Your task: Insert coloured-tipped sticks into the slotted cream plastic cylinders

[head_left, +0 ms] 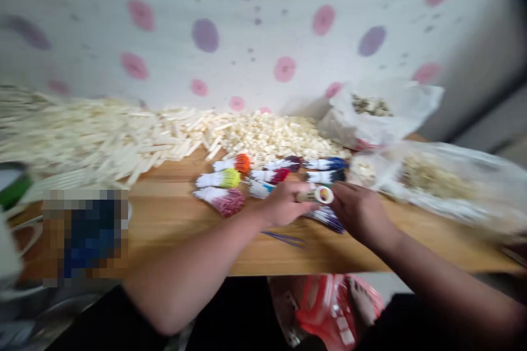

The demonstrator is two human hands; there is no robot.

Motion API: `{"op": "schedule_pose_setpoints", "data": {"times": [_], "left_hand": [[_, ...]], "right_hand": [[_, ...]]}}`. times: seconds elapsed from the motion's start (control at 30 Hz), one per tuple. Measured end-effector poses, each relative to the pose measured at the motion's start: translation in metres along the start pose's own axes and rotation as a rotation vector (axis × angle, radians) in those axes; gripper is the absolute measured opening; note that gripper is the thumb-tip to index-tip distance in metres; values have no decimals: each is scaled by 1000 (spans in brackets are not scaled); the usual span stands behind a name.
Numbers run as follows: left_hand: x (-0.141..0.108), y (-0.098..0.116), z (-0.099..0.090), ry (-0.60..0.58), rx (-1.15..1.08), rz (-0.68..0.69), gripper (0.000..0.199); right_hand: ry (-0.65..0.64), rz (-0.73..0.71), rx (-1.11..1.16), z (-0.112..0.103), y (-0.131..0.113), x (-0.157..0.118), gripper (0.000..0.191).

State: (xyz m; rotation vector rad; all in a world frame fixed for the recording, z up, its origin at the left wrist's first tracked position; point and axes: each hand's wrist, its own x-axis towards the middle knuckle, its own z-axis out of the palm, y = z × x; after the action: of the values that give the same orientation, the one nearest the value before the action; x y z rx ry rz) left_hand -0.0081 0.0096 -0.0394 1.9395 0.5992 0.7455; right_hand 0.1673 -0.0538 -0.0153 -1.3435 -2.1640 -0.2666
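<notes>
My left hand [284,204] is closed around a short cream tube-like piece [323,194] with a round white end that faces me. Close against that end is my right hand [362,211], its fingers curled; what they hold, if anything, is hidden. Around and below both hands lie bundles of thin sticks in white wraps with coloured ends: an orange bundle [233,163], a yellow-green bundle [218,177], a pink bundle [222,200], a red bundle [270,175], a blue bundle [327,163] and a purple bundle [327,218]. A few loose dark sticks [284,238] lie nearer me.
A heap of cream strips and small pieces [164,131] spreads along the back of the wooden table [173,247]. Plastic bags, one white [349,120] and one clear [444,175], sit at the right. Below the edge is a red bag [325,307].
</notes>
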Motion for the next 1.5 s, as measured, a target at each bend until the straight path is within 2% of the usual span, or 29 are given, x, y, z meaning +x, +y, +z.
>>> {"op": "schedule_pose_setpoints", "data": {"times": [0.1, 0.2, 0.3, 0.37, 0.47, 0.63, 0.7, 0.77, 0.8, 0.83, 0.9, 0.97, 1.03, 1.1, 1.17, 1.23, 1.33, 1.5], "left_hand": [[2, 10, 1, -50, -61, 14, 26], [0, 25, 7, -108, -4, -12, 27], [-14, 42, 19, -136, 47, -42, 25], [-31, 51, 29, -84, 35, -79, 26], [-61, 56, 45, 3, 31, -135, 30], [-96, 53, 66, 91, 98, -191, 29], [-104, 53, 70, 140, 112, -214, 31], [-111, 52, 71, 187, 97, -245, 30], [-114, 52, 72, 215, 81, -262, 29], [-117, 52, 72, 241, 65, -278, 28], [-122, 50, 73, 262, 39, -302, 26], [-126, 48, 73, 250, 33, -315, 26], [-129, 44, 73, 229, 42, -329, 27], [-129, 40, 72, 227, 46, -343, 30], [-128, 37, 71, 228, 44, -354, 33], [-126, 36, 70, 239, 35, -372, 35], [-123, 35, 70, 264, 5, -384, 38], [-119, 31, 74, 259, -23, -402, 39]], "right_hand": [[-65, 77, 176, -10, -5, -9, 30], [-36, 120, 128, -22, -12, -23, 35], [-47, 206, 112, -32, -24, -38, 42], [-57, 200, 185, -38, -33, -49, 40], [-80, 108, 256, -42, -47, -65, 34], [-294, 104, 261, -38, -54, -79, 43], [-376, 70, 373, -38, -41, -80, 42], [-403, 88, 395, -43, -16, -78, 34], [-386, 146, 330, -48, 2, -77, 29], [-352, 275, 179, -53, 22, -75, 24], [-238, 482, 16, -66, 69, -74, 28], [-193, 659, -110, -77, 116, -76, 31], [-234, 776, -180, -83, 156, -82, 26], [-303, 832, -210, -84, 182, -90, 26], [-348, 853, -236, -82, 194, -97, 26], [-344, 851, -273, -79, 196, -103, 26], [-347, 789, -290, -75, 188, -112, 23], [-472, 715, -297, -60, 179, -129, 22]]}}
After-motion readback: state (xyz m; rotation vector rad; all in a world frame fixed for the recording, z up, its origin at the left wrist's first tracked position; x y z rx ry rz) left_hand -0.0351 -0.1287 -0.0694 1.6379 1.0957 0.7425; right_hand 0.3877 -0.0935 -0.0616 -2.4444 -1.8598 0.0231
